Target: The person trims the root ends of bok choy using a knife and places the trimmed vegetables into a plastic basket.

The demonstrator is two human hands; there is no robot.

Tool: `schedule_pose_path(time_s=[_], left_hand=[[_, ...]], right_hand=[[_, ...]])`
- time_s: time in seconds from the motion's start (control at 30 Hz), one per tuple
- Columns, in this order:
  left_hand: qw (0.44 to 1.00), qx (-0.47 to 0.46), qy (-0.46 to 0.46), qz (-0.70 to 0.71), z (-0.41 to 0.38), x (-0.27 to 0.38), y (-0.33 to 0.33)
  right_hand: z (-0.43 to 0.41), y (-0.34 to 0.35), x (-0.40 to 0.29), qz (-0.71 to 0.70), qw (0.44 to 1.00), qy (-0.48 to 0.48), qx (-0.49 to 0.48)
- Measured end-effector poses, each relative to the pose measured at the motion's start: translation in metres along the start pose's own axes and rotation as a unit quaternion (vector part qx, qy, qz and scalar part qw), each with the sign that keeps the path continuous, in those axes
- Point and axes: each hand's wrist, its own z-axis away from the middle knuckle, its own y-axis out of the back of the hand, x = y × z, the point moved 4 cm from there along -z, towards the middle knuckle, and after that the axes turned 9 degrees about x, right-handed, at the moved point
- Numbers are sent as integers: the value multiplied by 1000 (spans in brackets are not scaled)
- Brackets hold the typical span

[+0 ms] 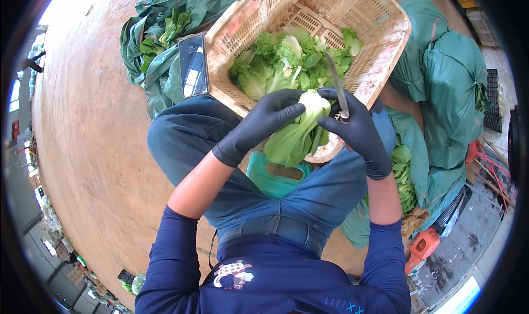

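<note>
Between both hands, over my knees, is a head of green bok choy (303, 123), its pale base up and its leaves hanging toward me. My left hand (277, 112), in a black glove, grips it from the left side. My right hand (355, 121), gloved alike, has a knife (338, 82) in its grasp, blade pointing up and away. Fingers of that hand also touch the pale base from the right. Just beyond lies a large plastic crate (231, 45) with loose green leaves (285, 61) inside.
A smartphone (193, 66) leans at the crate's left edge. Green woven sacks (450, 78) stand at right, and another sack (165, 90) with greens lies at left. A teal plastic stool (258, 175) shows between my legs. More bok choy (403, 173) spills from a sack beside my right arm.
</note>
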Motion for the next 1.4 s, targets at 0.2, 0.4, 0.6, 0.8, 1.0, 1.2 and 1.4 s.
schedule_pose_path(time_s=[0.2, 0.4, 0.6, 0.8, 1.0, 1.2, 1.4], left_hand=[[981, 69, -103, -148, 5, -15, 0], [948, 95, -167, -254, 8, -12, 10], [958, 19, -130, -256, 4, 8, 16], [982, -125, 63, -128, -6, -14, 25], [983, -146, 86, 65, 1, -16, 20], [995, -65, 16, 72, 0, -16, 20], [987, -57, 110, 99, 1, -16, 20]], right_hand=[[0, -20, 16, 31, 998, 1, 51], [1, -27, 9, 32, 999, 16, -5], [-4, -20, -1, 92, 993, 48, -65], [-21, -19, 8, 237, 957, 91, -142], [-32, 7, 23, 318, 944, 82, -25], [-13, 7, 7, 235, 963, 118, 61], [-27, -12, 25, 33, 994, 103, -2]])
